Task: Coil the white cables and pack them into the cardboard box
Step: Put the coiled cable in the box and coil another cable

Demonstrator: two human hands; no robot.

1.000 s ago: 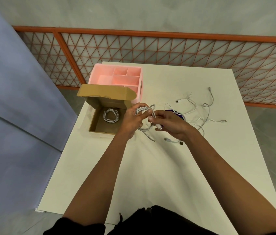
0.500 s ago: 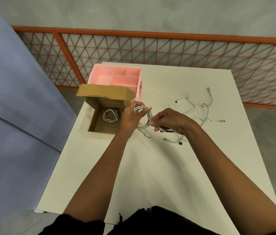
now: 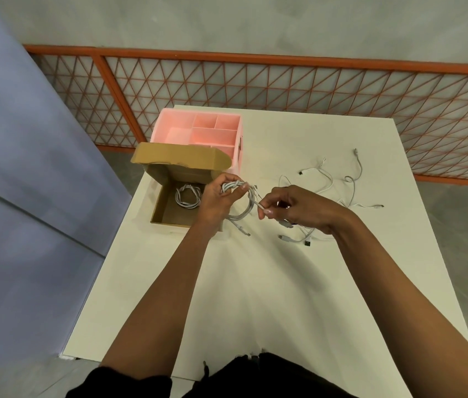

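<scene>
My left hand (image 3: pixel 218 200) grips the top of a half-wound white cable coil (image 3: pixel 241 206) just right of the open cardboard box (image 3: pixel 160 208). My right hand (image 3: pixel 293 207) pinches the free strand of that cable at its fingertips, close to the coil's right side. One plug end hangs below the coil toward the table. Inside the box lies one coiled white cable (image 3: pixel 187 195). Several loose white cables (image 3: pixel 339 185) sprawl on the white table (image 3: pixel 255 297) to the right, partly hidden behind my right hand.
A pink divided organiser (image 3: pixel 169 130) stands behind the box at the table's far left corner. The box lid (image 3: pixel 179 158) stands up toward it. An orange lattice fence (image 3: pixel 284 81) runs behind the table. A grey-blue wall is on the left.
My right hand has drawn the cable strand a little to the right and lower, away from my left hand. The coil in my left hand has stayed next to the box.
</scene>
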